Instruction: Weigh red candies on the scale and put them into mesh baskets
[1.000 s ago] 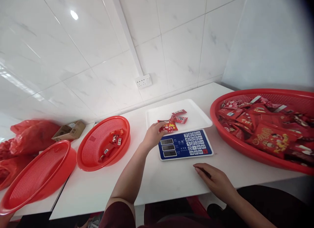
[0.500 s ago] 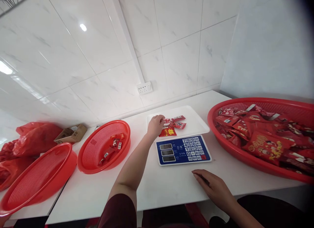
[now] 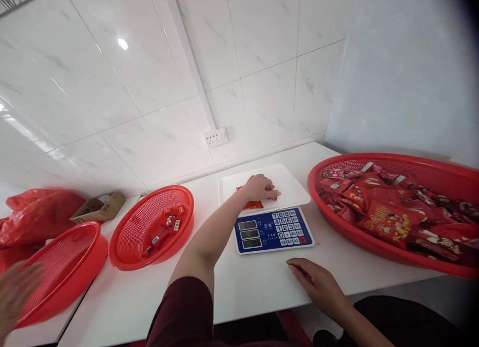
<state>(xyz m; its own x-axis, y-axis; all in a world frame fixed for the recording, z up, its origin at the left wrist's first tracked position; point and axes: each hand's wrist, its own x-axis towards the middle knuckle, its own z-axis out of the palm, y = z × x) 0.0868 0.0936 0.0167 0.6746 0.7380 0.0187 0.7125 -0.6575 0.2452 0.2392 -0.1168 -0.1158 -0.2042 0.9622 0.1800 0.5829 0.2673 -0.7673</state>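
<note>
My left hand (image 3: 259, 188) reaches across to the white weighing pan (image 3: 290, 185) of a digital scale, its fingers curled round small red snack packets. One red and yellow packet (image 3: 253, 205) shows below the wrist; the others are mostly covered. In front of the pan is the scale's blue keypad panel (image 3: 275, 227), with small displays at its left whose digits I cannot read. My right hand (image 3: 318, 282) rests at the table's near edge, below the panel, fingers bent in and nothing visible in them.
At the right stands a large red basket (image 3: 346, 232) heaped with red packets. A smaller red basket (image 3: 129, 230) with a few packets is left of the scale. Farther left are another red basket (image 3: 88, 257), a cardboard box (image 3: 99, 207), red bags (image 3: 45, 217) and another person's blurred hand (image 3: 17, 289).
My left hand has moved right over the pan and closed round packets there. My right hand has stayed by the table edge. Another person's hand has come in at the left.
</note>
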